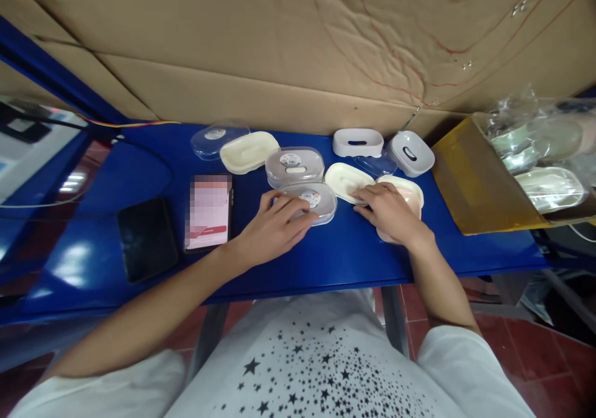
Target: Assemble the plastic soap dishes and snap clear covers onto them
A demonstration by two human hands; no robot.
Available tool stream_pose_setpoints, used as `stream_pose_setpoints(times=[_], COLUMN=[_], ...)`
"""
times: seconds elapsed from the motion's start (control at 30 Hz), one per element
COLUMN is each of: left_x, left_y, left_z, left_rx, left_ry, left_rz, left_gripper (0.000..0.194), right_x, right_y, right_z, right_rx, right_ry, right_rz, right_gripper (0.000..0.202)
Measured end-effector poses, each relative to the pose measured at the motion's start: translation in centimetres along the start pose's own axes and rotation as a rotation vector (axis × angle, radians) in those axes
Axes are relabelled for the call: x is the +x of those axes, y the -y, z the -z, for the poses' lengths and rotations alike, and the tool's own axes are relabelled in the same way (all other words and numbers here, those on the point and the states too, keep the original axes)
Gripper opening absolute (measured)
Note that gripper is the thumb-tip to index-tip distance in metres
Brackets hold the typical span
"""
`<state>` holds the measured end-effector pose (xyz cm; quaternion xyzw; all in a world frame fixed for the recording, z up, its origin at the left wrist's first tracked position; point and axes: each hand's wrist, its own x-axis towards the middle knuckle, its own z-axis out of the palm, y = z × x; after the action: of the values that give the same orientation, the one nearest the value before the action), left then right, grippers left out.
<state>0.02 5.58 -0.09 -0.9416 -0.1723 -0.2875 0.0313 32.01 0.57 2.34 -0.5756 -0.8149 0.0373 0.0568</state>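
My left hand [282, 222] is curled over the left end of a soap dish with a clear lid [323, 202], its fingers on the lid and its thumb along the near edge. A second lidded soap dish [294, 163] with a round label sits just behind it. My right hand [384, 210] pinches the near right rim of a cream soap tray [347, 181] between thumb and fingers. Partly under that hand's wrist lies a cream and pink soap dish [412, 193]. Another cream tray [249, 152] rests at the back left.
White slotted dishes [357, 141] and clear lids [218, 141] stand at the back of the blue table [326, 256]. A phone [209, 213] and a black flat object [146, 238] lie left. On the right, a cardboard box [484, 182] holds plastic-wrapped dishes.
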Motion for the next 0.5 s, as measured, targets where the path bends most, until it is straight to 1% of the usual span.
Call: stream_pose_setpoints(times=[0.07, 0.1, 0.13, 0.17, 0.2, 0.23, 0.27, 0.33, 0.37, 0.4, 0.43, 0.5], left_x=[-0.1, -0.1, -0.1, 0.0, 0.1, 0.2, 0.3, 0.7, 0.9, 1.0, 1.1, 1.1], left_y=[-0.2, -0.5, -0.7, -1.0, -1.4, -1.7, -2.0, -2.5, -2.7, -2.9, -3.0, -3.1], left_z=[-0.2, -0.2, 0.0, 0.2, 0.5, 0.7, 1.0, 1.3, 1.3, 1.3, 1.2, 1.0], left_rx=[-0.01, -0.048, -0.124, -0.253, -0.447, -0.702, -0.999, -1.594, -1.825, -1.982, -2.064, -2.075], left_ry=[-0.021, -0.039, -0.057, -0.068, -0.059, -0.03, 0.013, 0.106, 0.128, 0.122, 0.098, 0.058], left_rz=[0.043, 0.087, 0.158, 0.25, 0.355, 0.468, 0.582, 0.785, 0.872, 0.962, 1.055, 1.217], left_gripper=[0.025, 0.026, 0.025, 0.023, 0.02, 0.021, 0.026, 0.042, 0.047, 0.049, 0.049, 0.047], right_x=[0.0, -0.1, -0.2, -0.4, -0.6, -0.8, -1.1, -1.8, -2.1, -2.6, -3.1, -4.4], right_y=[0.3, 0.5, 0.8, 1.2, 1.7, 2.3, 3.0, 4.6, 5.4, 6.2, 6.8, 7.5], right_z=[0.3, 0.7, 1.1, 1.6, 2.1, 2.5, 2.9, 3.3, 3.4, 3.3, 3.1, 2.3], right_rx=[0.006, 0.03, 0.066, 0.108, 0.148, 0.182, 0.212, 0.241, 0.232, 0.211, 0.188, 0.147], right_ry=[-0.057, -0.104, -0.162, -0.233, -0.303, -0.355, -0.375, -0.324, -0.281, -0.248, -0.236, -0.266], right_rz=[-0.032, -0.041, -0.044, -0.04, -0.023, 0.017, 0.085, 0.256, 0.327, 0.376, 0.397, 0.367], right_gripper=[0.019, 0.018, 0.019, 0.02, 0.02, 0.019, 0.019, 0.019, 0.021, 0.025, 0.028, 0.033])
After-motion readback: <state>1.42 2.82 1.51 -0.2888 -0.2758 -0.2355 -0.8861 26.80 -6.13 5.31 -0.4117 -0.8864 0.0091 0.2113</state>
